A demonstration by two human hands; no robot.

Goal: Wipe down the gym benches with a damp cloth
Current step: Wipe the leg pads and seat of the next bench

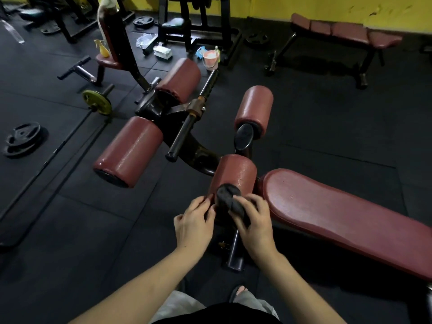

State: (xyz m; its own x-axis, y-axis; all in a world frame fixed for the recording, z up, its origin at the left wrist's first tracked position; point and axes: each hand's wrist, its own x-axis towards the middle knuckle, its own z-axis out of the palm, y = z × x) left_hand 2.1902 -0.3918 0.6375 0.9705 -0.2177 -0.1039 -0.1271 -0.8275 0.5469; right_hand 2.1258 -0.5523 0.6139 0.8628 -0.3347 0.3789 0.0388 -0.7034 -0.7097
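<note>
A dark red padded bench (339, 216) runs from the centre toward the lower right, with several dark red roller pads on its black frame. The nearest roller pad (235, 174) looks wet and shiny. A dark cloth (228, 199) is bunched against that pad's near end. My right hand (253, 223) grips the cloth from the right. My left hand (194, 224) touches the pad's near end just left of the cloth, fingers bent toward it. Whether it also holds cloth is unclear.
Other roller pads (128, 150) (254, 108) (181, 78) stick out left and behind. A barbell (56, 148) and weight plates (23, 139) lie on the black floor at left. A pink bucket (210, 58), a yellow spray bottle (102, 49) and another red bench (346, 33) stand farther back.
</note>
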